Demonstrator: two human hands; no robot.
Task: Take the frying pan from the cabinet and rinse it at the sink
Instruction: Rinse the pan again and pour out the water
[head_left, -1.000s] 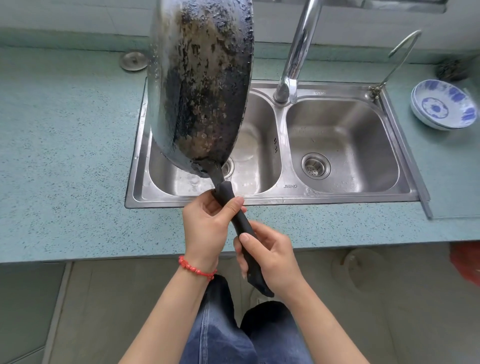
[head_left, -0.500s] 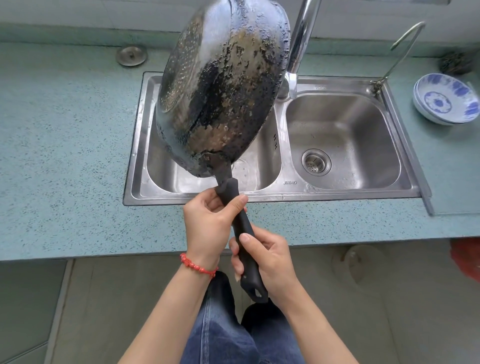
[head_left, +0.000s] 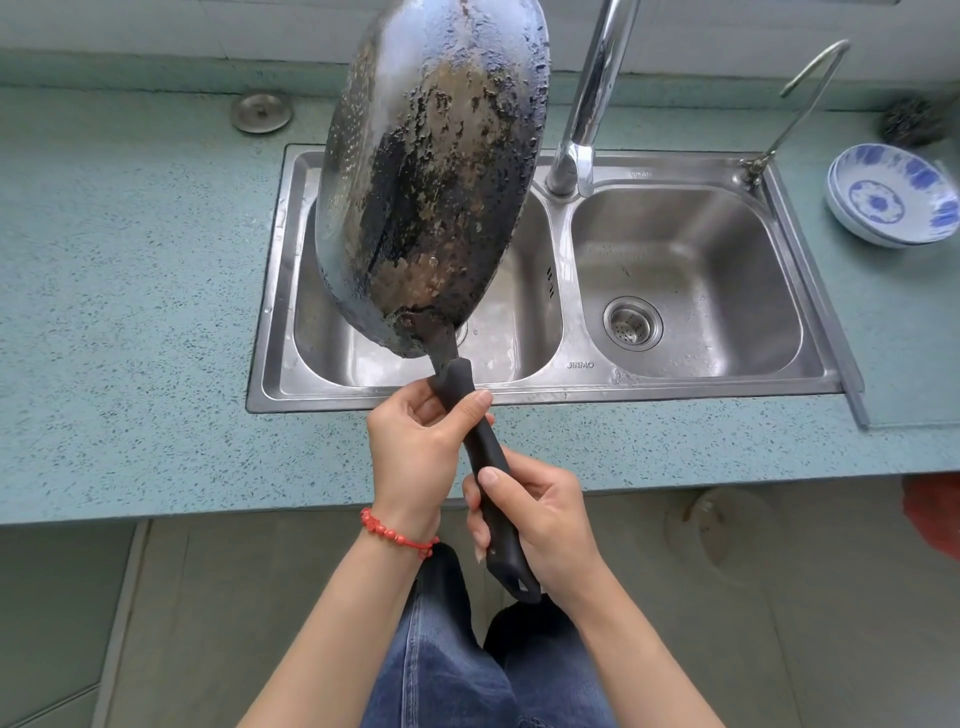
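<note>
**A:** What is shown at the sink?

**B:** A frying pan (head_left: 431, 176) is held tilted on edge over the left basin of a double steel sink (head_left: 540, 384), its scorched, flaking underside turned toward the camera and its top running out of frame at 12 o'clock.

**A:** And how is it gripped?

**B:** The black handle (head_left: 480, 457) is clasped by both hands — the left hand (head_left: 421, 452), a red bead bracelet (head_left: 397, 532) at its wrist, is wrapped around the upper part with the thumb pressed along the grip; the right hand (head_left: 540, 519) is curled around the lower end, at 5 o'clock from the left.

**A:** What else is seen?

**B:** A chrome faucet (head_left: 587, 104) is seen at 3 o'clock from the pan, rising behind the divider. A blue-and-white bowl (head_left: 893, 195) is set on the speckled green countertop (head_left: 130, 312) at the far right — well apart from the sink. A round metal disc (head_left: 261, 111) lies at 10 o'clock.
</note>
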